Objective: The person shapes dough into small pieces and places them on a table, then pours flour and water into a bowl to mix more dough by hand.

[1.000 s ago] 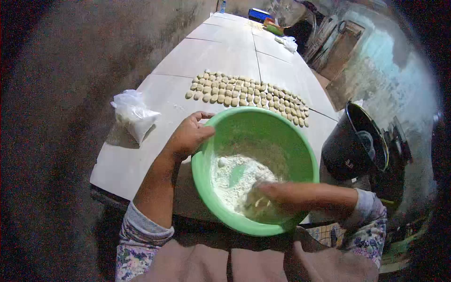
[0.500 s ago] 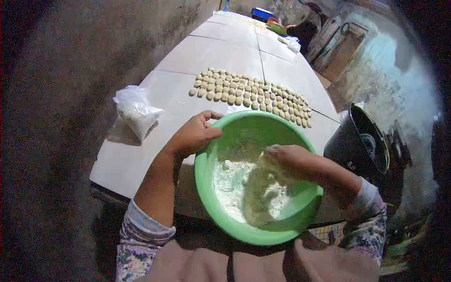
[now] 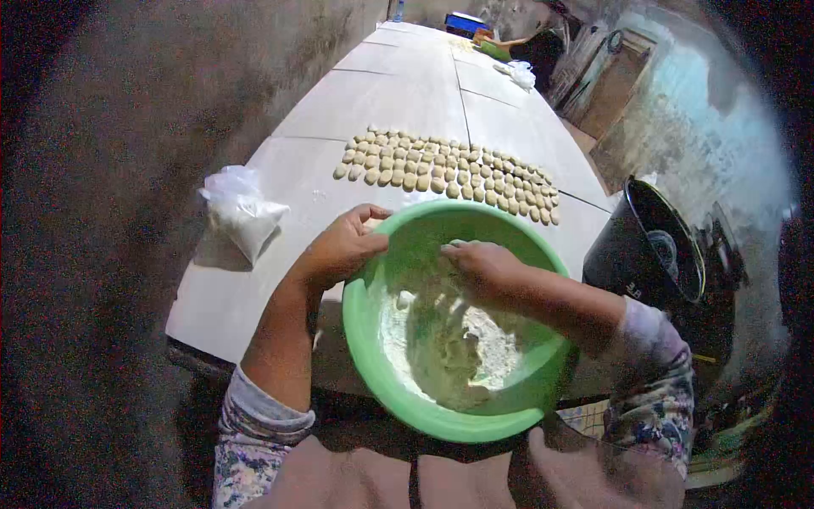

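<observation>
A green plastic basin (image 3: 356, 352) leans toward me at the table's near edge, with white flour (image 3: 492, 348) spread over its bottom. My left hand (image 3: 346, 246) grips the basin's upper left rim, thumb and fingers closed on it. Inside the basin, my right hand (image 3: 487, 265) is raised near the far wall above the flour. Its fingers are curled in, with white at the tips; whatever they hold is hidden. Just beyond the basin, rows of small oval dough pieces (image 3: 424, 161) lie on the table.
A clear plastic bag of white powder (image 3: 244, 216) stands on the tiled table (image 3: 381, 97) at left. A black bucket (image 3: 615, 246) is at right. At the far end are another person's dark sleeve (image 3: 543, 53), a blue container (image 3: 465, 24) and a white plastic bag (image 3: 520, 75).
My right hand has moved left and slightly up within the basin. Less flour shows on the left, and more of the basin's bottom is bare. My left hand stays on the rim.
</observation>
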A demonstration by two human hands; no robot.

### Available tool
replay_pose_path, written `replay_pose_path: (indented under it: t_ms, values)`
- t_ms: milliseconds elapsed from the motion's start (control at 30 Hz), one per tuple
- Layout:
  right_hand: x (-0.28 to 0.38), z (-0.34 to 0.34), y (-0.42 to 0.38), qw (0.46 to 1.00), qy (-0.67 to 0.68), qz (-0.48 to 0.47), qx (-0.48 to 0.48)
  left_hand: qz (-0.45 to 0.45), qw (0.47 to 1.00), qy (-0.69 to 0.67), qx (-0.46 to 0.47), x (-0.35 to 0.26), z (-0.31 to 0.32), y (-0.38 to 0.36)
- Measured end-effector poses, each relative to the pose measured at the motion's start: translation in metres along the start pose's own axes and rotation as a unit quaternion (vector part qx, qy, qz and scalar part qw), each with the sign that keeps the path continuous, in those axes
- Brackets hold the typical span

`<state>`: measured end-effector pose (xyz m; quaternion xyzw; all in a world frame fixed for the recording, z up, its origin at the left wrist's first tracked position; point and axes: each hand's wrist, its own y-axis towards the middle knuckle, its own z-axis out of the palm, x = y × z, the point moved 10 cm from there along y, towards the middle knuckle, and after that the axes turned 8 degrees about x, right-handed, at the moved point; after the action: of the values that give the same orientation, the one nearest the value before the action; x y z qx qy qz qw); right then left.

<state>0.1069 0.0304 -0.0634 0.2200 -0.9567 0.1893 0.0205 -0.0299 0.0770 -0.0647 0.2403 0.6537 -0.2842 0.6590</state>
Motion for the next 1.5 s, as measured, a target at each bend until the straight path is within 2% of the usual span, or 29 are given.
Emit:
replay_pose_path:
  t_ms: [33,100,167,200,233,267,300,333,367,533,567,633,667,733,767,833,933,967,1000,1033,1067,1100,1167,1200,1300,1367,1400,1433,1500]
  values:
    - [-0.001,0.006,0.009,1.000,0.003,0.000,-0.006,-0.007,1.000,0.008,-0.003,0.000,-0.001,-0.001]
    - [0.007,0.027,0.028,0.984,0.166,-0.064,0.020,-0.025,0.999,0.023,0.002,-0.011,0.007,-0.008]
    - [0.047,0.029,0.021,0.986,0.083,-0.145,-0.007,-0.009,1.000,-0.022,-0.002,-0.008,0.004,-0.005]
    - [0.071,0.038,0.012,0.980,0.046,-0.179,0.073,-0.018,0.999,-0.030,0.001,-0.006,0.004,-0.003]
    - [0.082,0.044,-0.003,0.965,0.112,-0.225,0.070,-0.020,0.999,-0.032,0.000,-0.007,0.004,-0.005]
    - [0.112,0.051,-0.022,0.945,0.008,-0.316,0.086,-0.020,1.000,-0.022,0.004,-0.012,0.004,-0.008]
    - [0.114,0.058,-0.034,0.939,0.070,-0.259,0.214,-0.019,1.000,-0.012,0.009,-0.014,0.004,-0.009]
    - [0.120,0.061,-0.051,0.931,0.028,-0.242,0.272,-0.011,1.000,-0.003,0.017,-0.006,0.000,-0.005]
    - [0.126,0.069,-0.066,0.912,0.030,-0.319,0.255,-0.011,1.000,-0.004,0.015,-0.006,0.002,-0.005]
    - [0.110,0.050,-0.105,0.944,0.085,-0.312,0.069,-0.002,1.000,-0.006,0.011,-0.010,0.002,-0.008]
    - [0.111,0.052,-0.105,0.944,0.086,-0.311,0.069,-0.005,1.000,-0.014,0.011,-0.012,0.004,-0.008]
    - [0.094,0.081,-0.092,0.941,0.198,-0.194,0.193,-0.012,1.000,0.007,0.011,-0.015,0.007,-0.009]
    - [0.090,0.089,-0.083,0.953,0.132,-0.203,0.183,-0.018,0.999,0.029,0.008,-0.017,0.007,-0.010]
    - [0.091,0.059,-0.069,0.966,-0.072,-0.143,0.201,-0.024,0.998,0.051,0.004,-0.021,0.006,-0.012]
    - [0.077,0.041,-0.064,0.982,0.014,-0.186,0.039,-0.024,0.999,0.039,0.006,-0.021,0.008,-0.013]
    - [0.043,0.021,-0.046,0.988,0.079,0.016,0.133,-0.024,0.999,0.025,0.008,-0.017,0.007,-0.012]
    - [-0.004,0.045,-0.030,0.981,0.170,0.038,0.090,-0.014,0.999,-0.027,0.022,-0.007,0.006,-0.007]
    - [-0.004,0.052,-0.030,0.981,0.170,0.037,0.091,-0.016,0.999,-0.020,0.032,-0.013,0.009,-0.009]
    - [0.037,0.065,-0.037,0.982,-0.026,-0.146,0.114,-0.018,0.999,-0.014,0.040,-0.015,0.011,-0.011]
    - [0.070,0.088,-0.057,0.913,-0.219,-0.319,0.128,-0.021,0.999,-0.016,0.038,-0.011,0.008,-0.010]
    - [0.084,0.071,-0.064,0.944,-0.048,-0.253,0.207,-0.027,0.998,-0.001,0.049,-0.005,0.007,-0.007]
    - [0.098,0.059,-0.074,0.936,0.126,-0.175,0.277,-0.033,0.997,0.015,0.061,-0.001,0.007,-0.006]
    - [0.124,0.053,-0.097,0.929,0.135,-0.307,0.156,-0.032,0.997,0.014,0.066,-0.004,0.008,-0.007]
    - [0.131,0.060,-0.099,0.929,0.138,-0.307,0.155,-0.027,0.997,0.012,0.071,-0.007,0.010,-0.009]
    - [0.166,0.061,-0.096,0.917,0.107,-0.346,0.168,-0.036,0.997,0.025,0.062,-0.017,0.015,-0.013]
    - [0.169,0.073,-0.094,0.898,0.063,-0.311,0.306,-0.037,0.997,0.025,0.066,-0.012,0.013,-0.011]
    - [0.171,0.064,-0.094,0.916,0.014,-0.380,0.128,-0.040,0.997,0.022,0.067,-0.011,0.013,-0.011]
    - [0.167,0.067,-0.095,0.915,0.014,-0.382,0.129,-0.041,0.997,0.022,0.065,-0.012,0.013,-0.012]
    - [0.144,0.055,-0.074,0.962,0.032,-0.243,0.122,-0.042,0.994,0.055,0.080,-0.019,0.017,-0.014]
